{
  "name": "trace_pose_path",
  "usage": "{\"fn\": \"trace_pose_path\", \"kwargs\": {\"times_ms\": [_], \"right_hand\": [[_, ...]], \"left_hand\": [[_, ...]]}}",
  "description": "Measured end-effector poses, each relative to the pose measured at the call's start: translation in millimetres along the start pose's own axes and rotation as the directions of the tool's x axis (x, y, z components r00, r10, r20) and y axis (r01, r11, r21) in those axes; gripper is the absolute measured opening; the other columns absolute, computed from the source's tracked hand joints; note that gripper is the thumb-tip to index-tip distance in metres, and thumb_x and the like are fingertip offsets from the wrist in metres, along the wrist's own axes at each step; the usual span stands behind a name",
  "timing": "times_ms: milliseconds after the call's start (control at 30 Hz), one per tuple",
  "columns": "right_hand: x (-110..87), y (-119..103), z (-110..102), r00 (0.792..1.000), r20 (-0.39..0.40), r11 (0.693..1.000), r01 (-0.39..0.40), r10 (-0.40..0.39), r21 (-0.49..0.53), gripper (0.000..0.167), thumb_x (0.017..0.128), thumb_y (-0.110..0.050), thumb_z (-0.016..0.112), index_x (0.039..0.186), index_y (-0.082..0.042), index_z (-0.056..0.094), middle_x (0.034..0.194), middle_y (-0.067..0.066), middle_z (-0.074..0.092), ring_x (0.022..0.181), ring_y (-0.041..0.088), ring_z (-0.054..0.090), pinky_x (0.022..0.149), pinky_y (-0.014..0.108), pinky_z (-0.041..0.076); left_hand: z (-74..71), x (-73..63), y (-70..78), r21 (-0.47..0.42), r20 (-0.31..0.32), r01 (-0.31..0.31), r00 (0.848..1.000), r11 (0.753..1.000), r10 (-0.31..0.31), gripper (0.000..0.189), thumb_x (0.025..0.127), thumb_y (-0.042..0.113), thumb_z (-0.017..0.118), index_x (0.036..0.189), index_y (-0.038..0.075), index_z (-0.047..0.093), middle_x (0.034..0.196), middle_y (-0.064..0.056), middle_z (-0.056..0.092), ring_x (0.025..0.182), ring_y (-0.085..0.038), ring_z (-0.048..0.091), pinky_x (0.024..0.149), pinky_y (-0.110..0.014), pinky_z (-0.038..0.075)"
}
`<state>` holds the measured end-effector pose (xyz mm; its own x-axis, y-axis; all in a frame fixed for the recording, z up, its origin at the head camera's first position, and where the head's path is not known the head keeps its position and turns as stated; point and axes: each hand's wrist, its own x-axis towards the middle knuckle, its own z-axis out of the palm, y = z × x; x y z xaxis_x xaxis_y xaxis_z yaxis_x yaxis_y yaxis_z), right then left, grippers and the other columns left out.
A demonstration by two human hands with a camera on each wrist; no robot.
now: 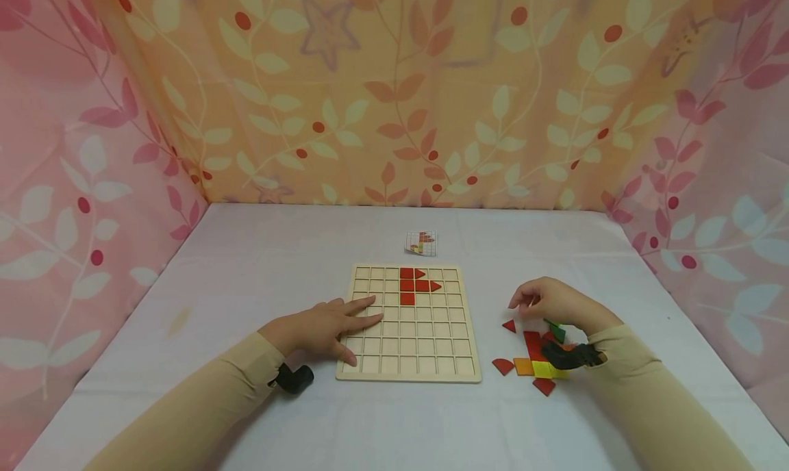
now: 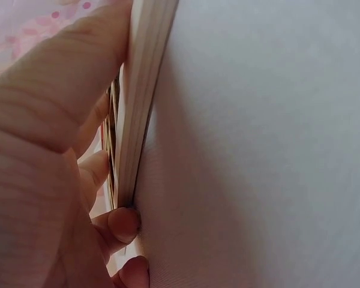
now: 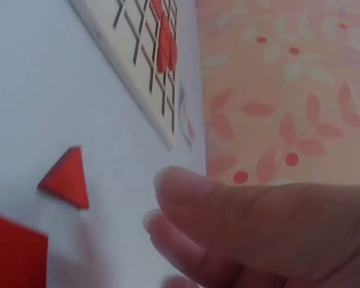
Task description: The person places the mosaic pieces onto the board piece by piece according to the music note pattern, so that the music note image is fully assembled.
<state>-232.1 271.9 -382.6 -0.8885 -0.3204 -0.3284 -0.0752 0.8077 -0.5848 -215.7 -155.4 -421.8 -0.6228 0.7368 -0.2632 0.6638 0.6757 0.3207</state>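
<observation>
My left hand (image 1: 320,328) rests on the left edge of a wooden grid board (image 1: 407,379), its fingers spread over the empty squares. In the left wrist view the thumb and fingertips (image 2: 124,224) touch the board's side. Red squares (image 1: 407,298) and red triangles (image 1: 435,287) sit in the board's upper middle cells. My right hand (image 1: 555,303) hovers right of the board with loosely bent fingers; nothing shows between thumb and forefinger. Close to it on the cloth lies a red triangle (image 3: 67,181). Below the hand is a loose group of tiles, partly hidden by the wrist.
Among the loose tiles are an orange square (image 1: 523,367), a yellow square (image 1: 542,370), a green piece (image 1: 557,331) and a red quarter-round (image 1: 503,366). A small printed pattern card (image 1: 422,243) lies behind the board. Flowered cloth walls (image 1: 394,115) enclose the white table (image 1: 296,238).
</observation>
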Motion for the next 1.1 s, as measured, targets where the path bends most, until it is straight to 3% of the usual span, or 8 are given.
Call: {"fn": "trace_pose_path", "kwargs": {"times_ms": [167, 400, 600, 967, 1100], "right_hand": [[-10.3, 15, 1, 0.998, 0.05, 0.998, -0.046, 0.044, 0.047, 0.013, 0.079, -0.01, 0.068, 0.092, -0.01, 0.067, 0.069, 0.005, 0.054, 0.069, 0.021, 0.051, 0.063, 0.034, 0.044], [-19.9, 28, 8, 0.997, 0.075, 0.998, -0.031, 0.027, 0.056, 0.017, 0.076, -0.011, 0.073, 0.091, -0.01, 0.066, 0.068, 0.004, 0.05, 0.065, 0.019, 0.047, 0.056, 0.029, 0.039], [-21.6, 33, 13, 0.997, 0.08, 0.998, -0.005, -0.001, 0.066, 0.021, 0.074, -0.007, 0.073, 0.091, -0.009, 0.061, 0.072, 0.005, 0.047, 0.07, 0.02, 0.046, 0.059, 0.029, 0.04], [-21.4, 29, 16, 0.999, 0.047, 1.0, 0.005, -0.005, 0.007, 0.022, 0.072, -0.004, 0.074, 0.081, -0.008, 0.054, 0.072, 0.004, 0.048, 0.071, 0.02, 0.046, 0.06, 0.032, 0.039], [-20.9, 26, 16, 0.999, 0.036, 1.0, -0.025, 0.025, 0.0, 0.021, 0.072, -0.004, 0.074, 0.08, -0.009, 0.055, 0.073, 0.005, 0.05, 0.072, 0.021, 0.047, 0.062, 0.032, 0.041]], "left_hand": [[-0.1, 0.2, -0.4, -0.011, 0.001, 0.004, 1.0, 1.0, -0.004, 0.087, 0.07, 0.065, 0.057, 0.144, 0.039, 0.018, 0.154, 0.007, 0.001, 0.133, -0.03, 0.022, 0.101, -0.053, 0.023], [0.4, 0.7, -0.3, -0.007, 0.005, 0.017, 1.0, 1.0, -0.017, 0.087, 0.07, 0.066, 0.056, 0.143, 0.041, 0.017, 0.154, 0.009, 0.0, 0.135, -0.032, 0.018, 0.102, -0.053, 0.021], [1.2, 0.4, -0.7, -0.011, 0.006, 0.018, 1.0, 1.0, -0.018, 0.087, 0.069, 0.067, 0.056, 0.143, 0.042, 0.016, 0.154, 0.01, 0.0, 0.133, -0.028, 0.022, 0.102, -0.051, 0.022], [2.5, 1.3, -1.8, 0.01, 0.006, 0.021, 1.0, 1.0, -0.021, 0.088, 0.068, 0.068, 0.055, 0.143, 0.042, 0.016, 0.154, 0.011, -0.001, 0.119, -0.018, 0.032, 0.098, -0.045, 0.028], [2.1, 1.1, -1.5, 0.002, 0.002, 0.019, 1.0, 1.0, -0.019, 0.088, 0.068, 0.067, 0.055, 0.143, 0.042, 0.017, 0.154, 0.01, 0.0, 0.123, -0.02, 0.031, 0.099, -0.047, 0.027]]}}
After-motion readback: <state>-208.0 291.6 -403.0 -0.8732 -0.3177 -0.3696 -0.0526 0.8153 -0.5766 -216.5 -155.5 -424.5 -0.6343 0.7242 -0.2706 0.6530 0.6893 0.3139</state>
